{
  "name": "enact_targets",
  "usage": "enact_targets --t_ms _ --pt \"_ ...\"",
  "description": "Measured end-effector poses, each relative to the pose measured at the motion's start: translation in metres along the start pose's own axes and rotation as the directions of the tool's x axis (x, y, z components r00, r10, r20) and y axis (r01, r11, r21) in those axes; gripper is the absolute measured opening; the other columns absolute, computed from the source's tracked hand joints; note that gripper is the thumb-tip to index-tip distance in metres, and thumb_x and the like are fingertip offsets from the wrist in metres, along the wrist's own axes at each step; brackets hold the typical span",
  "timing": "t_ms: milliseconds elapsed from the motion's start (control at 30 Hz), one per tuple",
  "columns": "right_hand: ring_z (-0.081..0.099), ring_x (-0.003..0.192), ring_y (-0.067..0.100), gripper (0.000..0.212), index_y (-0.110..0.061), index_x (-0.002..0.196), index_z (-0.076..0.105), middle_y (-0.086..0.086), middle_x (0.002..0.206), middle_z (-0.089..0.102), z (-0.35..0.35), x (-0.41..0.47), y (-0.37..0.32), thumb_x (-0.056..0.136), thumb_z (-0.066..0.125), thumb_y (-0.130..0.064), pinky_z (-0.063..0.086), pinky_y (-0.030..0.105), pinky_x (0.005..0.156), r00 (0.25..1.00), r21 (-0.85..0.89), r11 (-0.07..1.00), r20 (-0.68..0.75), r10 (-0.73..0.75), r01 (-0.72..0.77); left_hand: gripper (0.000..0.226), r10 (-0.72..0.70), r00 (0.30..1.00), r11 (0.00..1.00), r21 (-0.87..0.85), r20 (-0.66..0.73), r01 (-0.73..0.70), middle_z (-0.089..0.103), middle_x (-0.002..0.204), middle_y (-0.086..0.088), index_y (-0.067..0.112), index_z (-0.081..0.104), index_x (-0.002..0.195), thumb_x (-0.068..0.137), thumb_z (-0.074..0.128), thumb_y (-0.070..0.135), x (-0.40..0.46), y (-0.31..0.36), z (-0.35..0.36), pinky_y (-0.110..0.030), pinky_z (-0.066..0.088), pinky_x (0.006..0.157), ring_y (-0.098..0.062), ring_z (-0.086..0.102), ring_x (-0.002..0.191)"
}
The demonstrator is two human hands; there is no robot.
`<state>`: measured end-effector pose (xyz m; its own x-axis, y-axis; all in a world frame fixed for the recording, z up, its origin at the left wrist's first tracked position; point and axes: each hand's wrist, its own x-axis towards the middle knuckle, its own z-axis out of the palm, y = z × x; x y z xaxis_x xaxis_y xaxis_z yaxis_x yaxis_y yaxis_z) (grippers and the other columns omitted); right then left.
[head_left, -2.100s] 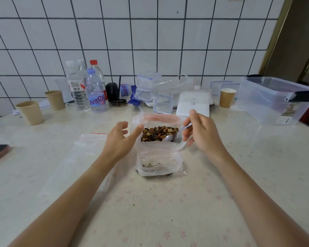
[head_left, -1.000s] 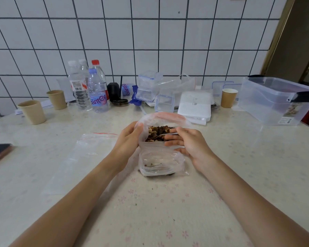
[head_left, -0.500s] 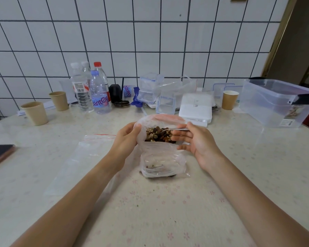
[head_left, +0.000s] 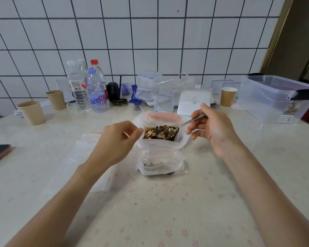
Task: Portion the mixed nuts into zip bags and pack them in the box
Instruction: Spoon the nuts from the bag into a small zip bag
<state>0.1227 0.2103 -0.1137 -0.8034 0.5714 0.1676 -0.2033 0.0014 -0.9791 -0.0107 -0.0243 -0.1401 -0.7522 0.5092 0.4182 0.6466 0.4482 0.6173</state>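
3 cups point(head_left: 32, 112), 4 bottles point(head_left: 96, 94), 1 spoon point(head_left: 189, 122).

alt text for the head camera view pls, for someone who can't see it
A right hand dips a metal spoon into an open bag of mixed nuts while the left hand pinches the bag's rim. A small zip bag lies in front.

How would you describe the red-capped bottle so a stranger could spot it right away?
Look along the tiled wall to the cluster of plastic bottles at the table's back left, right of two paper cups. The red-capped bottle stands rearmost; its neighbours' caps are white or pale blue.
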Motion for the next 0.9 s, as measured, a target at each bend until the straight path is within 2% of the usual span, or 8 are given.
enact_targets --t_ms 67,167,333,467,567,733,833,900 --pt "0.067 0.058 0.032 0.045 -0.005 0.082 0.066 0.015 0.061 0.066 -0.002 -0.001 -0.001 0.11 0.041 -0.032 0.05 0.032 0.045 0.999 -0.07 0.998 0.053 0.007 -0.003 0.04 -0.025 0.991 0.998 0.06 0.133 0.018 0.07 0.073 0.012 0.031 0.073 0.084 0.092 0.053 0.066 -0.004 0.002 0.002 -0.03 0.054 0.066 -0.007 0.065 0.068" --pt "0.066 0.057 0.032 0.045 -0.004 0.082 0.065 0.016 0.061 0.065 -0.002 -0.004 -0.002 0.109 0.043 -0.033 0.052 0.033 0.047 0.991 -0.198 0.98 0.13 0.01 0.016 0.045 -0.055 0.96 0.996 0.082 0.276 0.033 0.07 0.072 0.014 0.036 0.073 0.082 0.084 0.052 0.076 -0.008 0.004 0.003 -0.028 0.051 0.063 -0.006 0.065 0.063" --pt "0.061 0.049 0.022 0.051 -0.008 0.075 0.06 0.007 0.053 0.06 0.003 -0.012 -0.003 0.11 0.042 -0.04 0.051 0.027 0.051 0.966 -0.389 0.895 0.216 -0.141 0.218 0.011 -0.006 0.925 1.0 -0.018 0.379 0.014 0.075 0.083 0.012 0.034 0.079 0.088 0.088 0.076 0.045 -0.009 0.006 0.005 -0.018 0.049 0.061 -0.002 0.064 0.055" --pt "0.049 0.044 0.016 0.05 -0.01 0.068 0.054 0.0 0.048 0.048 0.011 -0.021 -0.005 0.111 0.043 -0.034 0.043 0.023 0.051 0.887 -0.41 0.788 0.25 -0.388 0.46 0.008 0.023 0.92 0.987 -0.155 0.39 0.042 0.076 0.085 0.012 0.029 0.081 0.089 0.087 0.078 0.036 -0.008 0.008 0.0 -0.014 0.047 0.052 -0.004 0.061 0.052" --pt "0.043 0.045 0.022 0.049 -0.01 0.066 0.05 0.008 0.052 0.043 0.017 -0.027 -0.006 0.111 0.042 -0.029 0.037 0.023 0.049 0.831 -0.403 0.728 0.244 -0.5 0.555 0.007 0.03 0.899 0.973 -0.219 0.438 0.075 0.075 0.085 0.011 0.028 0.082 0.089 0.086 0.079 0.033 -0.006 0.007 -0.006 -0.017 0.047 0.05 -0.004 0.057 0.052" --pt "0.048 0.039 0.018 0.051 -0.009 0.067 0.052 -0.002 0.046 0.046 0.017 -0.024 -0.007 0.111 0.041 -0.033 0.04 0.027 0.044 0.862 -0.306 0.806 0.152 -0.483 0.506 0.008 0.026 0.893 0.981 -0.184 0.45 0.064 0.075 0.082 0.013 0.029 0.082 0.088 0.085 0.079 0.036 -0.006 0.006 -0.006 -0.014 0.046 0.049 -0.004 0.058 0.05" --pt "0.049 0.038 0.022 0.051 -0.011 0.068 0.055 0.0 0.045 0.047 0.017 -0.018 -0.003 0.112 0.041 -0.034 0.041 0.026 0.042 0.9 -0.227 0.875 0.02 -0.435 0.428 0.031 0.01 0.908 0.989 -0.137 0.418 0.052 0.075 0.08 0.013 0.027 0.08 0.085 0.079 0.073 0.057 -0.005 0.005 -0.007 -0.012 0.046 0.051 -0.006 0.064 0.053" --pt "0.049 0.037 0.023 0.051 -0.011 0.069 0.056 -0.001 0.045 0.049 0.016 -0.013 0.001 0.112 0.041 -0.035 0.041 0.026 0.041 0.925 -0.179 0.914 -0.05 -0.377 0.363 0.046 -0.029 0.941 0.995 -0.083 0.337 0.06 0.074 0.073 0.011 0.026 0.075 0.078 0.076 0.065 0.07 -0.003 0.002 -0.008 -0.017 0.047 0.053 -0.006 0.067 0.054"
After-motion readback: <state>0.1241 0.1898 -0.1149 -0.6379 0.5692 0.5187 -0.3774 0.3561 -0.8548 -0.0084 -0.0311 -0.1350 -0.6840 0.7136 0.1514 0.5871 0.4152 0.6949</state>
